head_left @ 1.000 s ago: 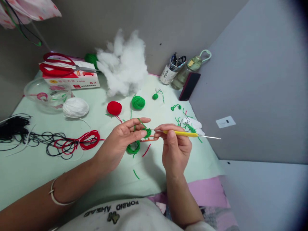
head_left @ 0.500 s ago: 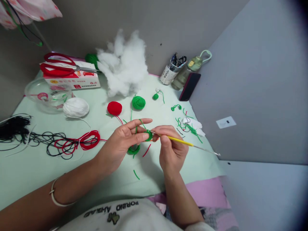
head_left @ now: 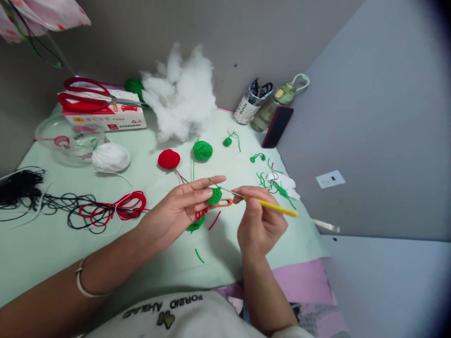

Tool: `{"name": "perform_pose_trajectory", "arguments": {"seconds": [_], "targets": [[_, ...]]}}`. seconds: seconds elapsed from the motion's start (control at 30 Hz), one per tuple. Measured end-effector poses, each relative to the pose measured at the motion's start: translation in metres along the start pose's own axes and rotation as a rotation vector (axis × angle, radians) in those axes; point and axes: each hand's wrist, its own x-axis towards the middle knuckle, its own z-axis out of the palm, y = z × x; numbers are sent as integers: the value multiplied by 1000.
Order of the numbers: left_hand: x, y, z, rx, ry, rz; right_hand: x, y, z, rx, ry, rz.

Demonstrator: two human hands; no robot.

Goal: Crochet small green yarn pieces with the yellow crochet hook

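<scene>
clearly, the left hand (head_left: 178,203) pinches a green yarn piece (head_left: 214,196) at its fingertips; just beside, the right hand (head_left: 260,223) grips a yellow hook (head_left: 276,208); beyond the left hand lies a red ball (head_left: 169,159).

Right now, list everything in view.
crochet piece: 1, green, centre
hook: 1, yellow-handled, centre
looped tool: 1, orange, centre
yarn balls: 4+, red, white, green, table
cords: several, black, red, left
stuffing: 1, white, back
box: 1, white-red, left
scissors: 1, red-handled, on box
tub: 1, clear, left
pen cup: 1, clear, right
bottle: 1, green, right
phone: 1, dark, by bottle
scraps: several, mixed, right
cloth: 1, pink, left
card: 1, white, right
left hand, right hand: 2, bare, centre
</scene>
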Motion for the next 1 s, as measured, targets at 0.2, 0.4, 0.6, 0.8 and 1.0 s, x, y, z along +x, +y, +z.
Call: {"name": "perform_pose_trajectory", "arguments": {"seconds": [0.2,0.4,0.6,0.8,1.0], "targets": [[-4,2,2,149,21,113,6,-3,0,299,-67,376],[-5,-2,2,206,48,148,4,-3,1,310,-61,406],[-5,1,0,261,106,168,9,-4,-1,388,-76,411],[-8,1,-1,389,162,236,9,-11,-5,147,-147,233],[-8,-4,3,446,239,328,-3,-9,-2,-339,-256,-279]]}}
